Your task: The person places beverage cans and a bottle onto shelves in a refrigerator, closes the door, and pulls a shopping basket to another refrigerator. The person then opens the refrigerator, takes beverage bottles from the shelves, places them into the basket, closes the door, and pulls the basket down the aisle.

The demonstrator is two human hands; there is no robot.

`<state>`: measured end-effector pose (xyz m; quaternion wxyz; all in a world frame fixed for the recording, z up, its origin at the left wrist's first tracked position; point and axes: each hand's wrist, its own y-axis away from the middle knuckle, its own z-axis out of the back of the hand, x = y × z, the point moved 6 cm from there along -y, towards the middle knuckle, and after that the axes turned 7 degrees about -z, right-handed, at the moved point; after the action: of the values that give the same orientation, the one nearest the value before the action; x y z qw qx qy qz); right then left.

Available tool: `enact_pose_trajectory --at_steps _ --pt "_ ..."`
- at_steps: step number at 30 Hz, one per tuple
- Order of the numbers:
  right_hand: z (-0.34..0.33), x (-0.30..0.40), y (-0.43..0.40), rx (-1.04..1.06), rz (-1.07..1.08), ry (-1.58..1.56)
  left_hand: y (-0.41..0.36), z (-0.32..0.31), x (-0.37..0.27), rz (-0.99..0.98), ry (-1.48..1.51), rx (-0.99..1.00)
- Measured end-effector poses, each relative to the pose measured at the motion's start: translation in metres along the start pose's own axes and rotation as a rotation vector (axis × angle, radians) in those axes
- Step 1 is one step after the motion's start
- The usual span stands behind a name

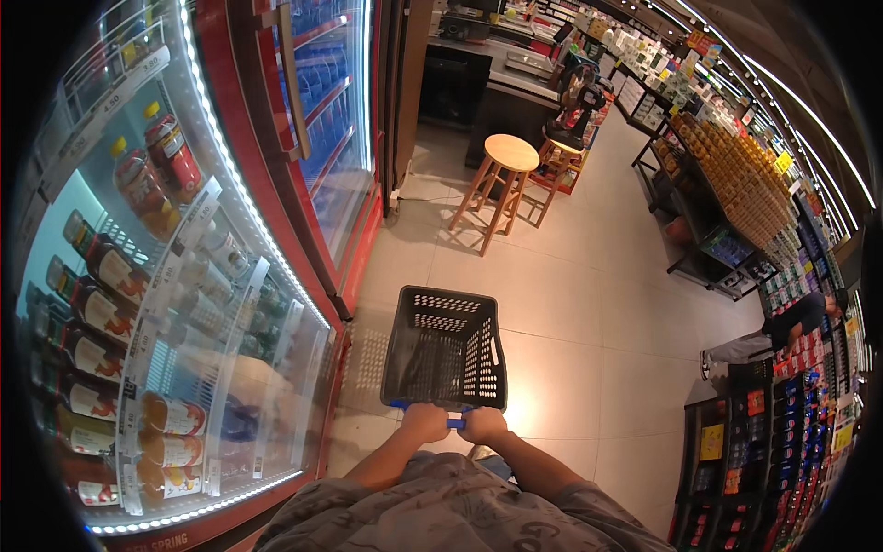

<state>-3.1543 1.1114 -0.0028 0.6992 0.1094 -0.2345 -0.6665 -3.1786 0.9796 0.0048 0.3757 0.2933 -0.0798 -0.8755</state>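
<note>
My left hand point(425, 422) and my right hand point(483, 425) are both closed around the blue handle point(455, 421) of a black plastic shopping basket point(445, 345). The hands are side by side, with a short piece of the handle showing between them. The basket has perforated walls, and nothing shows inside it. It is in front of me above the tiled floor; whether it rests on a frame or wheels is hidden.
Glass-front drink fridges point(324, 207) with bottles line the left. Two wooden stools point(511, 153) stand ahead by a counter point(517, 96). On the right are a stacked display table point(731, 186), a soft-drink shelf point(731, 455) and a bending person point(786, 331).
</note>
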Motion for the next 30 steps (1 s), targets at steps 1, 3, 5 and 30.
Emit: enact_pose_trajectory --at_steps 1,3,5,30 --pt "0.010 0.000 -0.004 0.038 0.004 0.019 -0.004 0.002 0.001 0.018 -0.001 0.003" --pt "0.021 -0.005 -0.013 0.072 0.026 0.034 -0.016 0.009 -0.001 0.057 -0.010 -0.016" --pt "0.026 -0.011 -0.024 0.103 0.082 0.037 -0.023 0.012 -0.002 0.105 -0.015 -0.024" --pt "0.088 -0.128 -0.090 0.214 0.874 0.147 -0.106 -0.005 -0.104 0.758 0.249 -0.298"
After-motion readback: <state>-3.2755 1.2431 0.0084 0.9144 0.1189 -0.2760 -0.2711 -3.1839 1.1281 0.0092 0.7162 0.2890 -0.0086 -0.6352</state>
